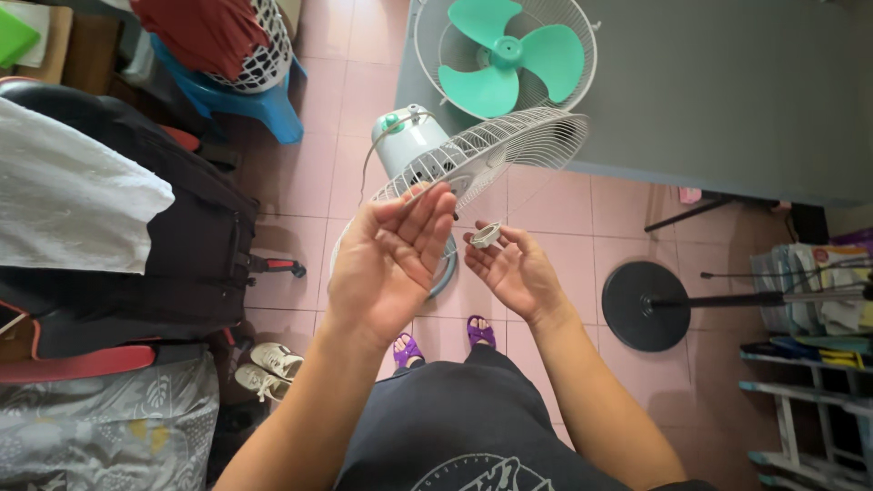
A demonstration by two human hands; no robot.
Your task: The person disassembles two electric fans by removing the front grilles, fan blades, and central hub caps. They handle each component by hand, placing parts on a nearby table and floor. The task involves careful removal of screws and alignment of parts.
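My left hand (389, 259) is raised palm up, its fingertips touching the rim of a white wire fan guard (496, 145) attached to a pale green fan motor housing (406, 138). My right hand (514, 268) is beside it, pinching a small white ring-shaped nut (486, 235) between thumb and fingers. A teal fan blade set inside a second white guard (506, 56) lies on the grey table (727, 91) beyond.
A black round fan base with pole (647, 305) lies on the pink tiled floor at right. A blue stool (241, 95) with a basket stands far left, a black bag (182, 227) and white cloth at left, shelves at right.
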